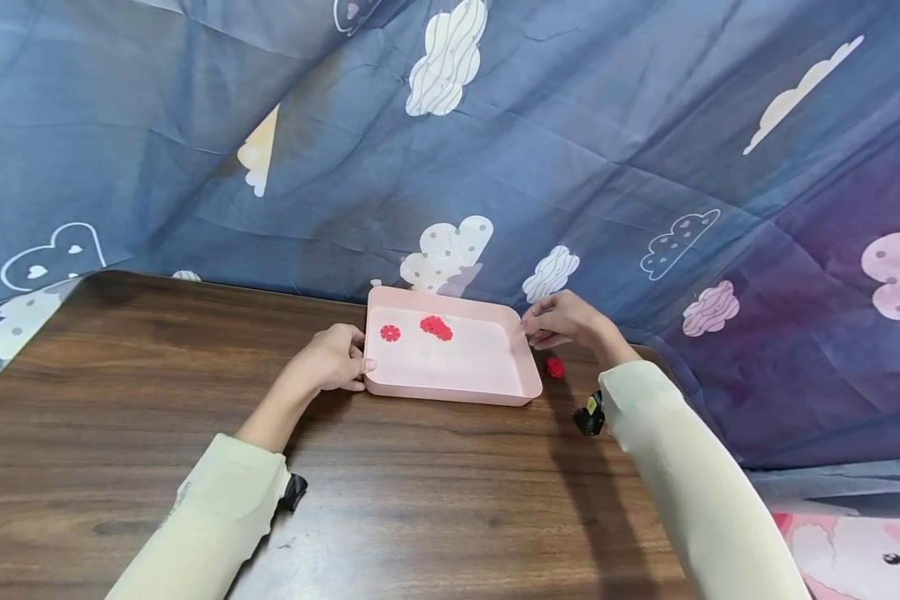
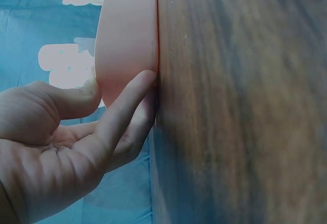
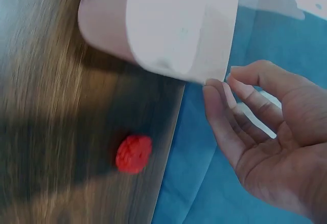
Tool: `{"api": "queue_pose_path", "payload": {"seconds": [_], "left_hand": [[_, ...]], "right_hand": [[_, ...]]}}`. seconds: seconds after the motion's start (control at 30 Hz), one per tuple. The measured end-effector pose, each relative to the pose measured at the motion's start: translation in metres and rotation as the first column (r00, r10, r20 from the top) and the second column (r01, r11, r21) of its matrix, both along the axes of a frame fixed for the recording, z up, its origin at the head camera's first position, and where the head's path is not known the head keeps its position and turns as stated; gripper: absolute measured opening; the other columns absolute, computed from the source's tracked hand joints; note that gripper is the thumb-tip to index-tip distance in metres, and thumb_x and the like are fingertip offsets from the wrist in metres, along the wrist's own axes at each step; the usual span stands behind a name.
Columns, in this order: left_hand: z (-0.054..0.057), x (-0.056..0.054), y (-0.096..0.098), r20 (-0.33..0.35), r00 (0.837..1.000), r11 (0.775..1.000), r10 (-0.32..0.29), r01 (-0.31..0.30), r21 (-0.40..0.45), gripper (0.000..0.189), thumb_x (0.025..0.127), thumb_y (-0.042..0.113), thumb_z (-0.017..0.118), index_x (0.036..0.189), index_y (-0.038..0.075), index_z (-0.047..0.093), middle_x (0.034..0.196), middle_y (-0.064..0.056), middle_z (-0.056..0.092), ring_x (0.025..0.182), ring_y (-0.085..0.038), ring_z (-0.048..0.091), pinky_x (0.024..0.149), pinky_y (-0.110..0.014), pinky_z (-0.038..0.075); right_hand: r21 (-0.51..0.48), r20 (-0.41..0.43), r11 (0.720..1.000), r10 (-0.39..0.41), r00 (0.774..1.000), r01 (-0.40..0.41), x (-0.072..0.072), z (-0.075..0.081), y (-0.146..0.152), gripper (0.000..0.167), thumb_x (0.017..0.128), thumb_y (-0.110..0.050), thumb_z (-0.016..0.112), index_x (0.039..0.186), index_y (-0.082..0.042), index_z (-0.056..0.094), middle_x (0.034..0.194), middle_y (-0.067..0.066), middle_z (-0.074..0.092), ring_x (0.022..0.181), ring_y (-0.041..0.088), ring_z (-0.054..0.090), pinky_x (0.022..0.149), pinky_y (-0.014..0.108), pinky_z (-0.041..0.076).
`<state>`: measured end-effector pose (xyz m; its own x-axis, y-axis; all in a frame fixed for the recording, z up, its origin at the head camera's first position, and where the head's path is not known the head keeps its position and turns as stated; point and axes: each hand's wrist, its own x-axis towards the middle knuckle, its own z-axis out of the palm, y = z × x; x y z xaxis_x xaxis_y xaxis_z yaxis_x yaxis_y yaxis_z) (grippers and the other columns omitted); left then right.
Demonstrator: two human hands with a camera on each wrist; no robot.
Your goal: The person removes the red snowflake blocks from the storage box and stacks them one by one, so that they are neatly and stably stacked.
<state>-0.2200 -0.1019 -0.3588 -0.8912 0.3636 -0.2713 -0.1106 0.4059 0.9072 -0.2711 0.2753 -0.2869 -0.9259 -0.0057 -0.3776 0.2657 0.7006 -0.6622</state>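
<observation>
A shallow pink tray [image 1: 450, 392] lies on the wooden table near its back edge. My left hand [image 1: 332, 358] grips the tray's left end, thumb over the rim and fingers against the outer wall; the left wrist view shows this hand [image 2: 76, 132] close up. At the far right corner, the curled fingertips of my right hand [image 1: 566, 319] hold the tray's edge; in the right wrist view that hand [image 3: 276, 132] meets the corner. Inside the tray are a red flower-shaped disc [image 1: 390, 333] and a red cluster [image 1: 437, 327] of similar discs.
A small red stack [image 1: 555, 367] of scalloped discs sits on the table just right of the tray, below my right hand. Behind the table hangs a blue cloud-patterned cloth [image 1: 307, 183], close to the tray's back wall. The wooden table [image 1: 435, 475] extends leftward and toward me.
</observation>
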Motion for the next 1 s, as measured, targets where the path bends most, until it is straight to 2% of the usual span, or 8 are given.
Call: {"api": "queue_pose_path", "payload": {"seconds": [0.17, 0.3, 0.47, 0.57, 0.77, 1.0], "left_hand": [[-0.001, -0.001, 0.001, 0.002, 1.0, 1.0, 0.004, -0.004, -0.003, 0.045, 0.105, -0.004, 0.061, 0.147, -0.013, 0.048, 0.114, -0.023, 0.061, 0.084, -0.018, 0.068, 0.082, -0.031, 0.071], [-0.001, -0.001, 0.0, 0.001, 1.0, 1.0, 0.009, -0.009, -0.013, 0.047, 0.105, -0.003, 0.061, 0.148, -0.013, 0.047, 0.115, -0.022, 0.06, 0.084, -0.018, 0.069, 0.08, -0.03, 0.071], [-0.001, -0.001, -0.001, -0.012, 1.0, 1.0, 0.007, -0.007, 0.008, 0.047, 0.104, -0.004, 0.061, 0.148, -0.016, 0.046, 0.113, -0.023, 0.061, 0.084, -0.019, 0.068, 0.081, -0.031, 0.072], [-0.001, -0.001, -0.002, -0.011, 1.0, 1.0, 0.007, -0.007, 0.012, 0.048, 0.104, -0.005, 0.061, 0.148, -0.016, 0.046, 0.114, -0.024, 0.062, 0.086, -0.019, 0.067, 0.082, -0.032, 0.072], [-0.002, -0.003, 0.0, -0.002, 1.0, 1.0, 0.012, -0.012, 0.014, 0.047, 0.105, -0.003, 0.062, 0.148, -0.015, 0.047, 0.113, -0.022, 0.062, 0.084, -0.019, 0.068, 0.082, -0.031, 0.071], [-0.003, -0.004, -0.001, -0.004, 1.0, 1.0, 0.023, -0.023, 0.014, 0.047, 0.105, -0.003, 0.063, 0.148, -0.014, 0.047, 0.112, -0.021, 0.061, 0.084, -0.018, 0.067, 0.08, -0.029, 0.071]], "right_hand": [[-0.018, 0.026, 0.999, 0.034, 0.999, -0.034, -0.007, -0.002, -0.017, 0.033, 0.1, -0.002, 0.068, 0.128, 0.015, 0.062, 0.084, 0.005, 0.076, 0.078, 0.012, 0.072, 0.08, 0.031, 0.071], [0.015, 0.017, 0.998, 0.059, 0.998, -0.059, -0.012, -0.003, -0.03, 0.032, 0.1, -0.003, 0.069, 0.127, 0.013, 0.065, 0.086, 0.008, 0.077, 0.08, 0.014, 0.074, 0.085, 0.035, 0.071], [-0.023, 0.022, 0.998, 0.065, 0.998, -0.065, -0.019, -0.009, -0.05, 0.033, 0.1, 0.001, 0.07, 0.128, 0.016, 0.064, 0.09, 0.012, 0.079, 0.082, 0.015, 0.075, 0.091, 0.039, 0.071], [-0.048, 0.027, 0.997, 0.055, 0.998, -0.053, -0.023, -0.015, -0.063, 0.035, 0.099, 0.002, 0.071, 0.129, 0.017, 0.064, 0.086, 0.01, 0.078, 0.078, 0.014, 0.074, 0.089, 0.037, 0.071], [-0.062, 0.058, 0.995, 0.082, 0.995, -0.079, -0.032, -0.026, -0.082, 0.034, 0.099, 0.0, 0.074, 0.128, 0.015, 0.064, 0.082, 0.007, 0.077, 0.075, 0.013, 0.073, 0.089, 0.039, 0.071], [-0.011, 0.071, 0.995, 0.098, 0.993, -0.098, -0.039, -0.032, -0.099, 0.029, 0.097, -0.001, 0.077, 0.122, 0.011, 0.068, 0.082, 0.005, 0.074, 0.072, 0.013, 0.073, 0.088, 0.038, 0.071]]}}
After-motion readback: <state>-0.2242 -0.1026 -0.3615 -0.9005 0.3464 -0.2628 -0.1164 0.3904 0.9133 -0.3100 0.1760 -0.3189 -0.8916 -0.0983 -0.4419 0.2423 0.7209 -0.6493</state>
